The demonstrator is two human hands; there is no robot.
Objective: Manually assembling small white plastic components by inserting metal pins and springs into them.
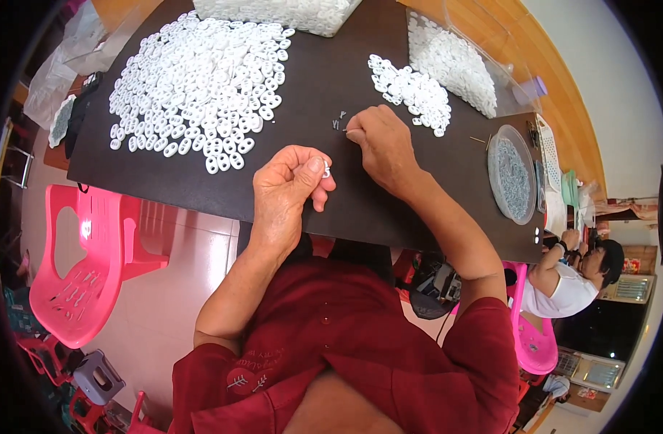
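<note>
My left hand is closed in a pinch over the table's near side, gripping a small white plastic piece between thumb and fingers. Farther in, my right hand has its fingers drawn together at the tabletop. Its fingertips are right at a few small grey metal pins; whether one is between them is too small to tell. Left of my hands spreads a big heap of white oval two-holed plastic pieces. A smaller pile of white pieces lies beyond my right hand.
Clear containers of white pieces stand along the far side of the dark table. At right is a round tub of small grey metal parts. A pink chair stands at left; another person sits at right.
</note>
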